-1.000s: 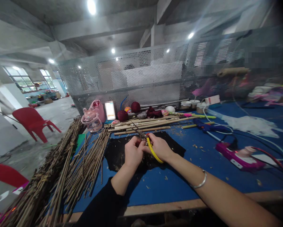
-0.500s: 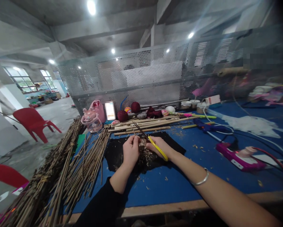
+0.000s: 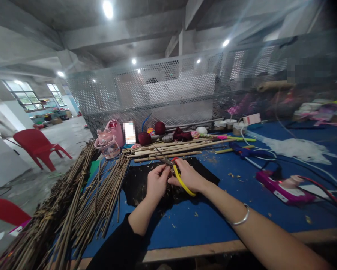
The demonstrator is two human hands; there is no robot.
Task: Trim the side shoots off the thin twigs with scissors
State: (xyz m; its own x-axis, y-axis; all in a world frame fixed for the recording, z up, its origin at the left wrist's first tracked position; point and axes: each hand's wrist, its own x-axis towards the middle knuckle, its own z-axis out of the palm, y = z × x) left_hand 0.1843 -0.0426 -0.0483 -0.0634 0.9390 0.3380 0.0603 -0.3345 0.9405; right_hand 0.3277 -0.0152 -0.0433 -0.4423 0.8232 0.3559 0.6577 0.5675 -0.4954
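My right hand (image 3: 187, 176) is closed around scissors with a yellow and red handle (image 3: 182, 184). Their dark blades (image 3: 165, 160) point up and left, passing just beyond my left fingertips. My left hand (image 3: 157, 180) is pinched shut right beside them; whatever sits between its thumb and fingers is too small and hidden to name. Both hands are over a black cloth (image 3: 136, 183) strewn with pale chips, and my hands cover most of the chip pile. Left of the cloth lies a spread of thin brown sticks (image 3: 101, 202).
The blue tabletop (image 3: 213, 217) also holds a thick bundle of twigs (image 3: 48, 210), a pink pot (image 3: 108, 144), dark red yarn balls (image 3: 160, 128), a blue glue gun (image 3: 245, 150) and a purple power strip (image 3: 281, 189). A perforated metal screen (image 3: 174, 90) stands behind. A red chair (image 3: 39, 144) is on the left.
The scissors have turned in my right hand, and their red handle part now shows. My right fingers have come over toward my left fingertips, covering more of the chips.
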